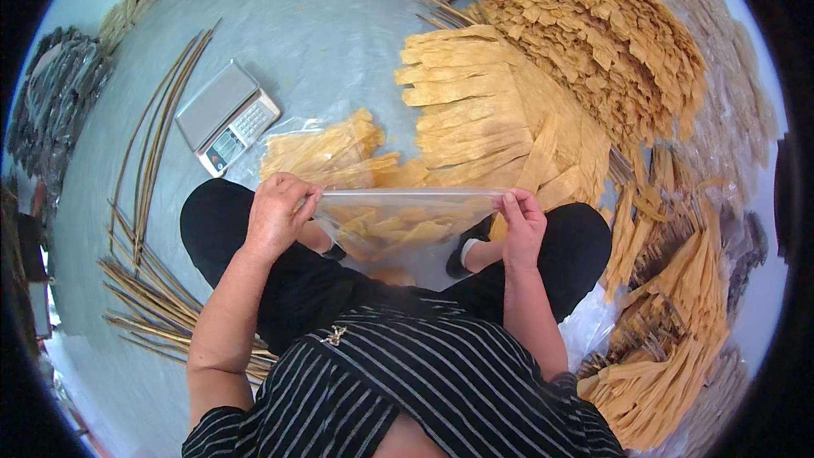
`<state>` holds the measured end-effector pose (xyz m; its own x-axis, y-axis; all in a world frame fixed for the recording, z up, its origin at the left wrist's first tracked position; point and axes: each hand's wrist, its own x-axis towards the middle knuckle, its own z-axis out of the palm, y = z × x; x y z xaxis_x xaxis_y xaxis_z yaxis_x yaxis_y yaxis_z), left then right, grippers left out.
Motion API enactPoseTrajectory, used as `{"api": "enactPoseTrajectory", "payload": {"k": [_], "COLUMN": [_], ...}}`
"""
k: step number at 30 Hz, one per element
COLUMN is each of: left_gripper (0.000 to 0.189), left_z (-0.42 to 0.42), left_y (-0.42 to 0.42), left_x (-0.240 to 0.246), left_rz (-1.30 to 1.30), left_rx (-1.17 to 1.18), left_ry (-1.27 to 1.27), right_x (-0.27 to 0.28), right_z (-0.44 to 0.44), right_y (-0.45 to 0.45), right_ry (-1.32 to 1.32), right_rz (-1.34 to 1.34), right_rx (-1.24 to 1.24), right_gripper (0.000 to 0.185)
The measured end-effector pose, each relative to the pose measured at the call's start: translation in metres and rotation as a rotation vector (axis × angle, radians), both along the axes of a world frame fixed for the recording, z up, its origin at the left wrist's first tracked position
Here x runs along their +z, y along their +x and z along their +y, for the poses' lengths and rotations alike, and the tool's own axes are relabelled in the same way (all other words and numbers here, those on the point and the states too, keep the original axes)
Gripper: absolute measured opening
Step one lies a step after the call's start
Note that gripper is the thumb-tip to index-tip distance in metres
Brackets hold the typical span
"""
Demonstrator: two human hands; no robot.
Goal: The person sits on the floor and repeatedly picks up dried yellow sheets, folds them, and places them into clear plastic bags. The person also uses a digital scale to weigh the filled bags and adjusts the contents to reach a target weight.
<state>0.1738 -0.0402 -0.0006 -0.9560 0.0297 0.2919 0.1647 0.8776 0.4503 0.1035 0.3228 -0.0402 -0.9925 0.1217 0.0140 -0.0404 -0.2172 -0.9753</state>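
Between my knees a clear plastic bag is stretched taut by its upper edge. My left hand pinches the left corner of that edge, and my right hand pinches the right corner. Yellow dried sheets, probably tofu skin, show through the plastic; whether they lie inside the bag or behind it I cannot tell. Just beyond my left hand, another clear bag lies on the floor with folded yellow sheets in it. A wide layered stack of flat yellow sheets spreads out beyond my right hand.
A digital weighing scale stands at the left, beside long thin sticks. More sticks fan out near my left elbow. A tall heap of yellow sheets rises at the back right. Further bundles lie by my right side.
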Motion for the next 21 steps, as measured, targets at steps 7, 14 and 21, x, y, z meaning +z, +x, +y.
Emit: {"api": "enactPoseTrajectory", "payload": {"k": [7,14,21], "left_gripper": [0.01,0.011,0.012], "left_z": [-0.018,-0.03,-0.008], "left_y": [0.008,0.015,0.023], "left_x": [0.007,0.008,-0.003], "left_rz": [0.007,-0.027,-0.165], "left_rx": [0.044,0.123,0.076], "left_ry": [-0.051,-0.047,0.507], "right_x": [-0.003,-0.002,-0.015], "right_z": [0.003,0.008,0.029], "right_y": [-0.001,-0.003,-0.013], "right_ry": [-0.021,-0.021,-0.016], "right_rz": [-0.008,-0.049,-0.13], "right_rx": [-0.038,-0.02,-0.093], "right_gripper": [0.007,0.006,0.01]}}
